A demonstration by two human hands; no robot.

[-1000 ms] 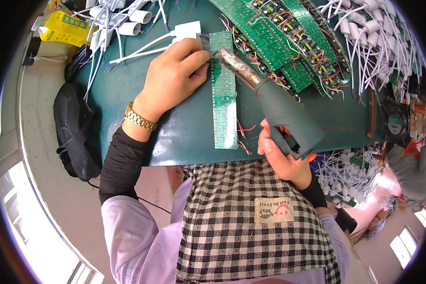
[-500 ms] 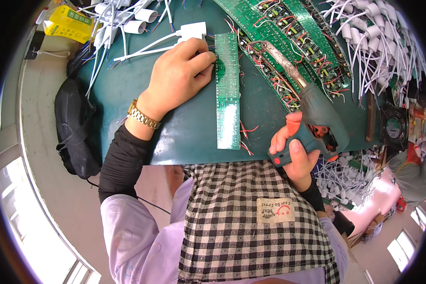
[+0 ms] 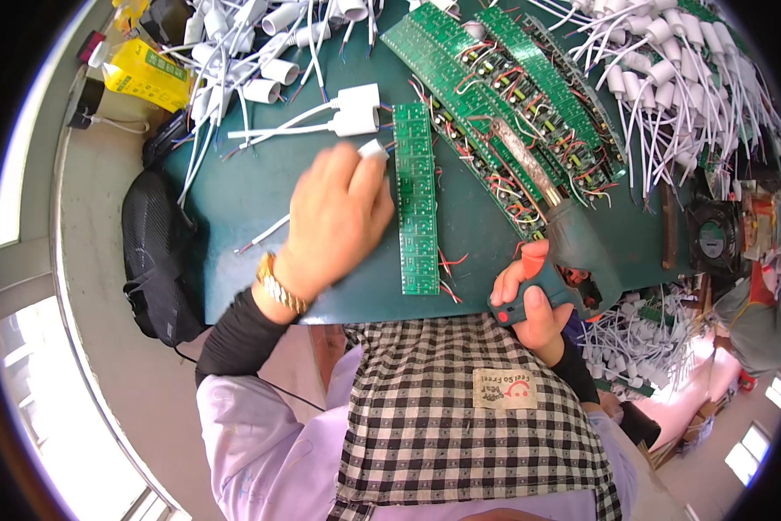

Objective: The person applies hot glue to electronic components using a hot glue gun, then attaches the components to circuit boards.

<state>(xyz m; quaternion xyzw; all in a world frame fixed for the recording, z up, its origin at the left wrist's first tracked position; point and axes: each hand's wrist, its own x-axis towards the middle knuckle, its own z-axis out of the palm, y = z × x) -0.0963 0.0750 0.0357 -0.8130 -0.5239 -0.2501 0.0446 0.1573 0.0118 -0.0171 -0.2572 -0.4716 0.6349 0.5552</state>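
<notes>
Green circuit-board strip [image 3: 418, 208]: lies on table [image 3: 486, 278], long axis near to far, just right of left hand [image 3: 338, 217], the nearer hand; its fingers curl over white fitting [image 3: 373, 149], pinch hidden, cannot tell; right hand [image 3: 536, 308], farther right, wraps soldering gun [image 3: 586, 247]

From where I steer this, a tall, white-framed window [image 3: 39, 382] fills the lower left, so bright that I can make out little beyond its glass. Beside it I see a plain, pale greyish-beige surface [image 3: 99, 269], wall or floor I cannot tell. In the middle I have a smooth, dark green tabletop [image 3: 234, 213], its edges bent by my lens. Past its near edge shows a patch of pinkish floor [image 3: 277, 352]. At lower right, I get small, glaring white rectangular panes [image 3: 743, 455].
</notes>
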